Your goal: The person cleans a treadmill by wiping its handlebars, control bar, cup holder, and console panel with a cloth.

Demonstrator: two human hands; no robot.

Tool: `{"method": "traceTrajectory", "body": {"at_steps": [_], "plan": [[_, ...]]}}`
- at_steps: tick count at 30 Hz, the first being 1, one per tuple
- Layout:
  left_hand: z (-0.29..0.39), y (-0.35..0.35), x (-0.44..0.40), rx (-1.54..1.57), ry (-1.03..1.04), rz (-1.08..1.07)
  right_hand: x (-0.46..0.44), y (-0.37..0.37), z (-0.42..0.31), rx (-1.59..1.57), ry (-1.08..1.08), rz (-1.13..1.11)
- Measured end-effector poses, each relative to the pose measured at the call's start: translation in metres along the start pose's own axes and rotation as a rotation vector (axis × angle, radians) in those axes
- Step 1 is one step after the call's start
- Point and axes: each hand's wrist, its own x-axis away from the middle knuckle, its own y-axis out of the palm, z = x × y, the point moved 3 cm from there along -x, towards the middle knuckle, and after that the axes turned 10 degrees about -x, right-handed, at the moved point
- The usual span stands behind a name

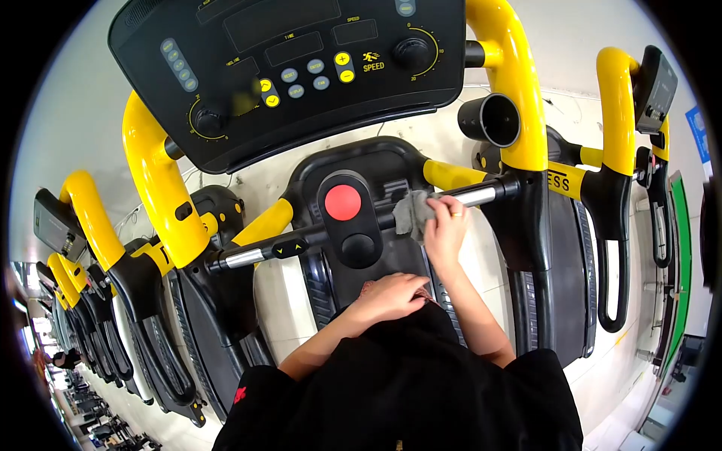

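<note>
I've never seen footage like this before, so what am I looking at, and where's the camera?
It's one picture from a camera worn on a person's head, looking forward and down, so you see their own arms. There's no machine arm, just two bare hands. The right hand holds a grey cloth against the handlebar of a treadmill. The left hand is near the body; whether it holds anything is unclear. A big red button sits mid-bar, below the control panel. More treadmills stand on both sides.
</note>
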Motion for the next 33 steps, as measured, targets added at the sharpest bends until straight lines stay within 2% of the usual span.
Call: {"method": "traceTrajectory", "body": {"at_steps": [2,4,5,8,10,14,21,26,29,33], "plan": [[-0.019,0.000,0.017,0.018,-0.062,0.089,0.010,0.014,-0.018,-0.074,-0.055,-0.123],[-0.035,-0.006,0.033,0.062,-0.182,0.090,0.022,0.032,-0.037,-0.191,-0.171,-0.265],[-0.046,-0.006,0.036,0.165,-0.193,0.074,0.025,0.040,-0.048,-0.233,-0.206,-0.272],[-0.060,-0.015,0.058,0.154,-0.313,0.260,0.020,0.051,-0.058,-0.206,-0.172,-0.180],[-0.066,-0.020,0.065,0.196,-0.294,0.418,0.020,0.054,-0.058,-0.197,-0.178,-0.144],[-0.079,-0.025,0.076,0.235,-0.326,0.452,0.041,0.045,-0.054,-0.135,-0.151,-0.204],[-0.101,-0.015,0.087,0.355,-0.264,0.460,0.094,0.038,-0.043,-0.195,0.121,-0.235],[-0.100,-0.014,0.090,0.337,-0.218,0.407,0.069,0.043,-0.045,-0.233,0.211,-0.094],[-0.101,-0.013,0.091,0.388,-0.251,0.449,0.048,0.047,-0.044,-0.269,0.177,-0.095],[-0.098,-0.014,0.092,0.408,-0.283,0.474,0.069,0.044,-0.039,-0.309,0.177,-0.154]]}}
